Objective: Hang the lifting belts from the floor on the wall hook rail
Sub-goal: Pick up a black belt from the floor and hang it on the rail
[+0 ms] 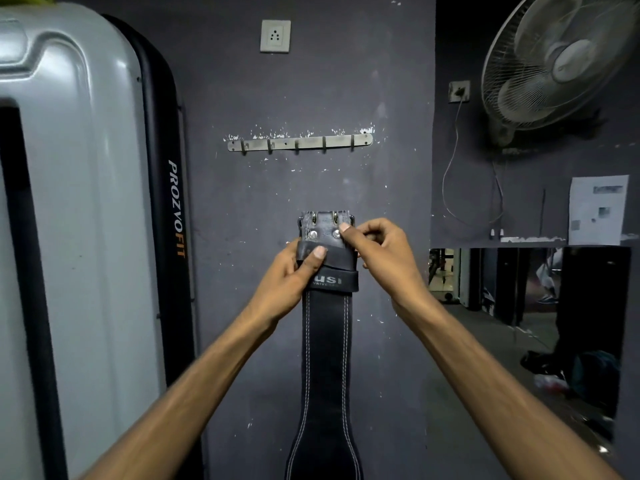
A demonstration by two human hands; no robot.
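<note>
There is a single view, from a camera worn on the person's head, looking forward and only slightly down, straight at a dark wall (346,81) that stands near. The hook rail (300,143) sits a little above the middle of the frame, the socket (275,36) higher up. Both forearms reach in from the bottom edge toward the centre. The wide lens bends the edges: a grey machine (69,202) fills the near left side, and a wall fan (561,60) and mirror (519,323) lie to the right, farther off.
</note>
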